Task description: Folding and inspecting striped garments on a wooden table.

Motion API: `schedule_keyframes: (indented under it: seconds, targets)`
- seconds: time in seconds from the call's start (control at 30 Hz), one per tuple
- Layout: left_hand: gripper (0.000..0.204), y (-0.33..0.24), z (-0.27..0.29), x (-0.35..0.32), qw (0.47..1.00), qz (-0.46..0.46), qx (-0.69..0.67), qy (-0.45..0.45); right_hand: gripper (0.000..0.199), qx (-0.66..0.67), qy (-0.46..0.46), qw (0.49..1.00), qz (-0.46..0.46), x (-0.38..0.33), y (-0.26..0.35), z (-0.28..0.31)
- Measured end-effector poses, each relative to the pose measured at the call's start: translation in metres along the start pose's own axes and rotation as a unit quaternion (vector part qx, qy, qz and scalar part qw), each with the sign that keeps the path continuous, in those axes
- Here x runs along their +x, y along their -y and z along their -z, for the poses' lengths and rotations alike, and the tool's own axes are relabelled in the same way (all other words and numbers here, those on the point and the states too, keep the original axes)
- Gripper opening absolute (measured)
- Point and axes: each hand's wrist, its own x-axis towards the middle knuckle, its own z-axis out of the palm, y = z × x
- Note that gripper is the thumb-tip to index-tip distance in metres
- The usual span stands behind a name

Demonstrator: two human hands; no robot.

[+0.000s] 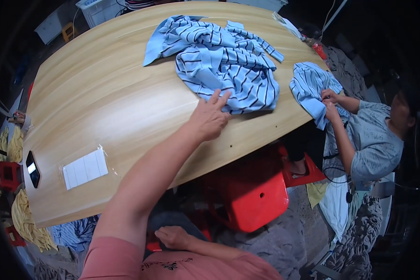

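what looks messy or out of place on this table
The blue striped garment lies crumpled in a heap rather than flat, with the left hand touching its near edge. The right hand rests below the wooden table.

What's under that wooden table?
Under the wooden table near its edge: a red stool, grey cloth and a striped heap. The tabletop hides everything farther under.

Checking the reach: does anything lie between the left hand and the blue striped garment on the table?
Nothing visible does: the left hand touches the near edge of the blue striped garment with its fingertips, only bare table beside it.
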Motion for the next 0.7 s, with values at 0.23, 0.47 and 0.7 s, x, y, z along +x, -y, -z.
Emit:
schedule_keyframes:
  seconds: [0.23, 0.47, 0.7]
  targets:
    - [0.023, 0.021, -0.007, 0.003, 0.985, 0.017, -0.172, 0.019, 0.010, 0.034, -0.022, 0.999, -0.033, 0.004, -0.004, 0.006]
    - [0.015, 0.041, 0.087, -0.153, 0.816, 0.233, -0.519, -0.101, 0.016, 0.091, 0.016, 0.996, 0.021, 0.008, 0.002, -0.008]
    - [0.033, -0.014, 0.183, -0.292, 0.750, 0.216, -0.573, -0.249, 0.013, 0.314, -0.046, 0.907, -0.276, 0.016, -0.001, -0.016]
